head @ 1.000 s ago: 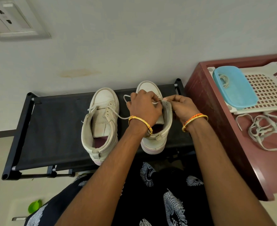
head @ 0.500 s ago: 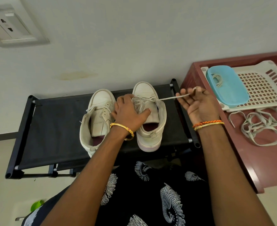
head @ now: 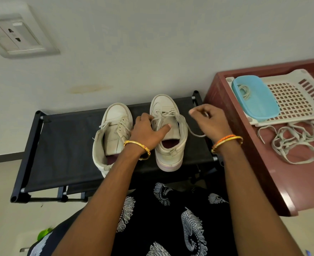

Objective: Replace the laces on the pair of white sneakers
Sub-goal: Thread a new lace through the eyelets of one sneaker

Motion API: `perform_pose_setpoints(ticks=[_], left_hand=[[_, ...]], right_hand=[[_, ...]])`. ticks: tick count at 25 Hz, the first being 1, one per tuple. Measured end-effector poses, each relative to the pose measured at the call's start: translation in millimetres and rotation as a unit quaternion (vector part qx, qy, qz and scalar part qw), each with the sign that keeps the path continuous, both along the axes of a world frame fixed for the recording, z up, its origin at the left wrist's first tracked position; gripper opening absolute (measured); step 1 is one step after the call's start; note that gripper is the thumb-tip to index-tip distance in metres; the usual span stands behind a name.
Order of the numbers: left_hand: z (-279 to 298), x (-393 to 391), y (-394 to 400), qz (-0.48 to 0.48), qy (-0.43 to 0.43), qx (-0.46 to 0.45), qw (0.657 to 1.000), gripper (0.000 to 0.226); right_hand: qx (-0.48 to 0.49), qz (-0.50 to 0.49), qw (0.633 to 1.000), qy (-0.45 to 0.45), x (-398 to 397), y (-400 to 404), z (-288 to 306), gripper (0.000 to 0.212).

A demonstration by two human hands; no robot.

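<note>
Two white sneakers stand side by side on a black fabric rack (head: pixel 63 145), toes to the wall: the left sneaker (head: pixel 113 133) with a loose lace, the right sneaker (head: pixel 169 133) partly laced. The left hand (head: pixel 147 130) rests on the right sneaker, thumb pressing its tongue, fingers curled over the laces. The right hand (head: pixel 208 121), which half a second ago was stretched toward the table, now sits beside the shoe, pinching the lace (head: pixel 193 131), which hangs slack. On the red-brown table (head: pixel 274 182) a blue plastic box (head: pixel 256 98) holds a coiled lace, atop a white perforated tray (head: pixel 298 97); loose laces (head: pixel 296 141) lie nearby. No writing is legible.
</note>
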State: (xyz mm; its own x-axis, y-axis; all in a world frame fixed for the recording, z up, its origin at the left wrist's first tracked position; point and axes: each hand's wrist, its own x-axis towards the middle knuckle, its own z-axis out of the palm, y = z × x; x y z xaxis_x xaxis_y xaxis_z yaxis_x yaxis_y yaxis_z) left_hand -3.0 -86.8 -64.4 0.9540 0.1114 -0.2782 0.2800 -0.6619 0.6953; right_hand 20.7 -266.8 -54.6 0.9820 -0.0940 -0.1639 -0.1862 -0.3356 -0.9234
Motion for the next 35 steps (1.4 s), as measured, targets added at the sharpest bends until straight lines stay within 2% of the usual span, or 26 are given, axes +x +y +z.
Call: perform_pose_setpoints(ticks=[1, 3, 9, 11, 14, 16, 18, 20, 21, 23, 24, 26, 28, 29, 31, 35], left_hand=[[0.7, 0.7, -0.3, 0.007, -0.002, -0.01, 1.0, 0.062], [-0.1, 2.7, 0.0, 0.027, 0.004, -0.029, 0.999, 0.054], [-3.7, 6.1, -2.9, 0.04, 0.022, -0.037, 0.998, 0.045], [-3.2, 5.5, -3.3, 0.043, 0.014, -0.026, 0.999, 0.041], [-4.5, 4.9, -3.2, 0.048, 0.009, -0.021, 0.999, 0.036], [-4.3, 4.7, -3.8, 0.049, 0.009, -0.02, 0.999, 0.037], [-4.1, 4.4, -4.3, 0.052, 0.012, -0.019, 0.998, 0.04], [-3.5, 4.0, -5.0, 0.055, 0.012, -0.016, 0.998, 0.043], [-4.0, 4.4, -5.3, 0.058, 0.012, -0.014, 0.998, 0.044], [-4.0, 5.0, -6.2, 0.063, 0.011, -0.014, 0.998, 0.048], [-4.2, 5.0, -7.0, 0.066, 0.012, -0.017, 0.998, 0.053], [-2.9, 5.7, -9.0, 0.08, 0.018, -0.041, 0.996, 0.07], [-2.4, 8.6, -12.4, 0.113, 0.019, -0.081, 0.99, 0.075], [-1.2, 10.4, -13.7, 0.127, 0.019, -0.099, 0.987, 0.065], [-1.0, 15.8, -14.3, 0.15, 0.021, -0.128, 0.98, 0.043], [-3.2, 20.3, -13.3, 0.218, 0.005, -0.206, 0.954, 0.037]], right_hand=[[-0.046, 0.039, 0.998, -0.005, 1.6, 7.0, -5.4, 0.006], [-0.063, 0.083, 0.994, 0.013, 6.5, 15.7, -13.3, 0.011], [-0.075, 0.072, 0.995, -0.005, 13.8, 18.8, -16.6, 0.006], [-0.015, 0.044, 0.999, -0.019, 14.0, 17.5, -10.6, 0.01], [0.137, -0.009, 0.99, -0.016, 14.3, 12.1, 2.1, 0.021], [0.269, -0.027, 0.963, -0.001, 13.8, 6.1, 11.4, 0.021], [0.394, -0.026, 0.919, 0.009, 11.4, -0.4, 18.4, 0.02], [0.477, -0.028, 0.878, 0.019, 9.1, -5.0, 22.9, 0.021], [0.492, -0.034, 0.87, 0.025, 9.1, -5.6, 23.8, 0.021], [0.462, -0.063, 0.883, 0.042, 12.3, -3.3, 23.0, 0.024], [0.405, -0.088, 0.909, 0.054, 15.1, -1.0, 21.2, 0.027], [0.195, -0.125, 0.971, 0.058, 18.0, 4.3, 16.1, 0.028], [0.006, -0.069, 0.996, 0.048, 15.8, 9.7, 7.4, 0.023], [-0.045, -0.012, 0.997, 0.058, 13.9, 14.0, 3.0, 0.024], [-0.085, 0.063, 0.991, 0.084, 13.1, 21.7, -5.2, 0.027], [-0.084, 0.045, 0.994, 0.057, 19.2, 24.8, -12.4, 0.021]])
